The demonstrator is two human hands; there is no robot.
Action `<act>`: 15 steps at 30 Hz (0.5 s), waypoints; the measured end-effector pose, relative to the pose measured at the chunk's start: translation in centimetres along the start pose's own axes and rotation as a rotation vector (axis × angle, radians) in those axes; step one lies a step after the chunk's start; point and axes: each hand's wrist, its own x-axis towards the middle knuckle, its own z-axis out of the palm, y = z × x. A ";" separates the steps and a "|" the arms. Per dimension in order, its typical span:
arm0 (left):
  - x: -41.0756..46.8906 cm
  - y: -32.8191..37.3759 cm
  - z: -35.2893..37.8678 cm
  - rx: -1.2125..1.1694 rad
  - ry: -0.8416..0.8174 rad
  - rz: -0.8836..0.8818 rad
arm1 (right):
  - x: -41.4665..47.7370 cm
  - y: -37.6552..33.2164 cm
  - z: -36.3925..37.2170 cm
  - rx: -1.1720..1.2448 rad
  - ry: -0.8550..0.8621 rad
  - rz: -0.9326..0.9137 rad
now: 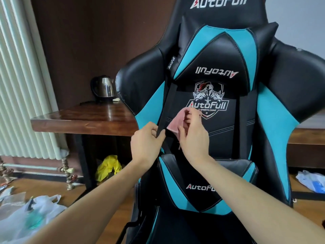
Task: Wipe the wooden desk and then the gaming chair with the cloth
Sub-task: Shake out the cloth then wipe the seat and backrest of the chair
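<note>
Cloth (173,122), pink and bunched, sits pressed to the gaming chair (284,81) backrest below its crest, pinched in the right grip (193,138). Left grip (148,139) pinches the black strap (169,103) just beside it. Wooden tabletop (84,117) stands behind, kettle (103,88) on it

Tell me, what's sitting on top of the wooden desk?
A shiny kettle stands on the wooden desk, with a small pale thing beside it. The gaming chair covers the desk's middle, so anything there is hidden.
</note>
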 end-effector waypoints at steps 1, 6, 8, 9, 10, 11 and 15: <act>0.2 -0.5 -0.2 0.053 0.042 0.040 | -0.3 0.7 0.1 -0.012 -0.018 -0.057; 0.5 -2.0 1.6 -0.016 0.117 -0.163 | 0.0 3.2 0.4 -0.124 -0.056 -0.138; 0.9 -2.7 2.1 -0.205 -0.076 -0.339 | 0.4 3.9 0.5 -0.160 -0.028 -0.168; 1.0 -3.1 2.2 -0.221 -0.153 -0.348 | 0.6 4.3 0.4 -0.187 -0.019 -0.193; 1.2 -3.6 2.3 -0.184 -0.178 -0.313 | 1.0 4.7 0.4 -0.221 -0.022 -0.220; 1.4 -3.9 2.2 -0.141 -0.166 -0.278 | 1.4 5.2 0.5 -0.257 -0.036 -0.256; 1.6 -4.0 2.3 -0.112 -0.111 -0.238 | 2.4 6.4 1.5 -0.428 -0.021 -0.454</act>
